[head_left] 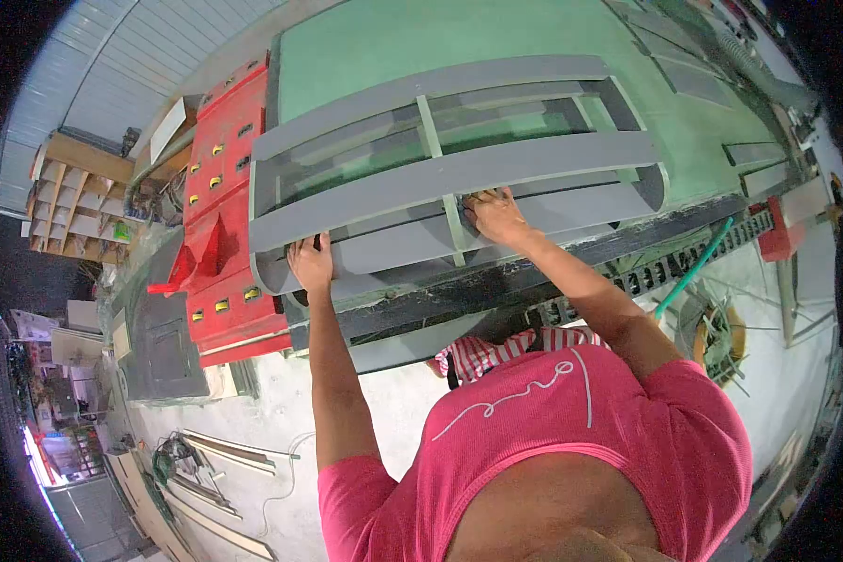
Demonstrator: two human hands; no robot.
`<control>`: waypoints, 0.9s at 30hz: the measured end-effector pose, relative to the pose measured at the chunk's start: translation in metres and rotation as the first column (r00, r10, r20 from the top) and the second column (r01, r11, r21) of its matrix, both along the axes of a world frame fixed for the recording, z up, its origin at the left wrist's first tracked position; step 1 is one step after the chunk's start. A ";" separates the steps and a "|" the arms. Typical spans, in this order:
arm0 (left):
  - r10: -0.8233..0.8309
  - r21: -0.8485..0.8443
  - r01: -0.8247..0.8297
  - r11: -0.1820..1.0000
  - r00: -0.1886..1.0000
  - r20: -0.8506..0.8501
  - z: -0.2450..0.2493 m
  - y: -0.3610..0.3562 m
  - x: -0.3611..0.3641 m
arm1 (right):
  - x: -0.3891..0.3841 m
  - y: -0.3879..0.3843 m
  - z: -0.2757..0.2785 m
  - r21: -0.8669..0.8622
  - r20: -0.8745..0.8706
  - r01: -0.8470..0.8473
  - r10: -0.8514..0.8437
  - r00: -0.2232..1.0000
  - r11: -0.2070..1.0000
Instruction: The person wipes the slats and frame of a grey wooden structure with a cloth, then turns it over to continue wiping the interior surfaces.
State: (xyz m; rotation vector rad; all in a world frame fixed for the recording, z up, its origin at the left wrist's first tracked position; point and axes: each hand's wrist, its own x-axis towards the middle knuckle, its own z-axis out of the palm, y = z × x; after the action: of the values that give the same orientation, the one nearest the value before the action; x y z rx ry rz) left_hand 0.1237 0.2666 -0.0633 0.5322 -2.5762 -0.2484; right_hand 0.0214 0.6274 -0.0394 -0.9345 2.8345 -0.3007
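Note:
A long grey shelf frame [375,190] with rounded ends and pale-edged cross dividers lies on the green tabletop [365,42]. Near its left end, my left hand [311,264] grips the lower grey board, fingertips over its upper edge and thumb apart from them. My right hand [498,217] is at the middle divider [454,229], its fingers curled into the slot between two boards. The fingertips of that hand are partly hidden, and I cannot see anything else in it.
Left of the frame stands a red machine panel [225,187] with yellow and black switches. A dark rail [534,272] edges the table front. A round bin with offcuts [721,342] is at the right. Wood strips [220,501] lie on the floor at lower left.

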 end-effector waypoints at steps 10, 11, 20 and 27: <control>-0.008 0.000 0.008 1.000 1.000 0.005 -0.004 -0.003 0.000 | -0.007 0.006 -0.018 -0.234 -0.105 0.026 -0.052 0.993 0.972; 0.000 -0.002 0.000 1.000 1.000 0.007 -0.004 -0.002 0.000 | -0.007 0.006 -0.020 -0.235 -0.102 0.024 -0.049 0.994 0.972; 0.022 0.011 -0.022 1.000 0.998 0.054 -0.001 0.000 0.000 | 0.005 0.028 -0.015 -0.419 -0.284 -0.106 -0.019 0.959 0.902; -0.019 -0.088 0.024 0.996 0.998 0.054 0.001 0.003 -0.001 | 0.027 0.077 -0.012 -0.315 -0.477 -0.058 -0.105 0.873 0.947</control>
State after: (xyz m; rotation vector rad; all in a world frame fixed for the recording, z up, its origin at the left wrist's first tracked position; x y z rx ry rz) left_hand 0.1229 0.2697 -0.0622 0.4851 -2.6316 -0.1286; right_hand 0.0483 0.7046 -0.0514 -1.1831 3.3288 -0.6284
